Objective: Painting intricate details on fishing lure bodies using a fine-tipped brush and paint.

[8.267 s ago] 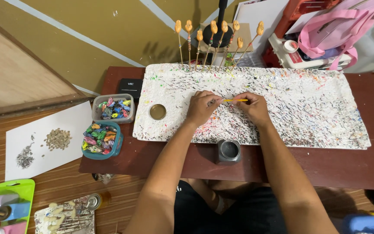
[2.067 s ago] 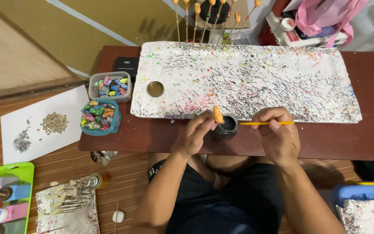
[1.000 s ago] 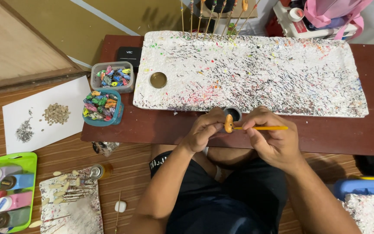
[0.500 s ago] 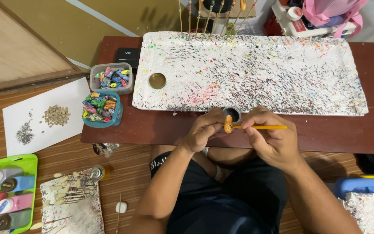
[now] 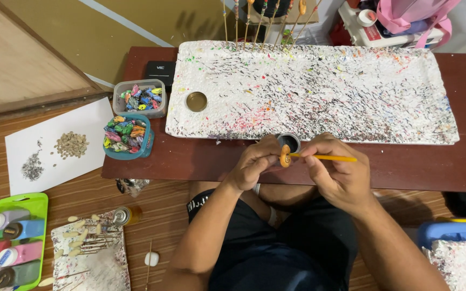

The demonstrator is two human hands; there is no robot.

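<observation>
Dark red-brown desk (image 5: 438, 167) fills the upper part of the view, carrying a long white foam board (image 5: 351, 91) speckled with paint dashes. At the desk's near edge, the left hand (image 5: 252, 161) has its fingers pinched on a small orange bead-like piece (image 5: 285, 156), held just in front of a small dark paint jar (image 5: 289, 142). The right hand (image 5: 338, 172) has its fingers closed round a thin yellow brush (image 5: 327, 158), whose tip meets the piece.

As to progress: several similar orange pieces on sticks (image 5: 260, 21) stand along the board's far edge, seemingly finished for this stage, while unpainted pale ones lie on a smaller board on the floor (image 5: 82, 253), so much looks left. Two tubs of coloured pieces (image 5: 128, 134) sit at the desk's left end.

Compared with two seconds ago, the piece has turned from upright beside the jar to lie against the brush tip, and the hands have drawn together. Half a second ago, almost nothing differs.
</observation>
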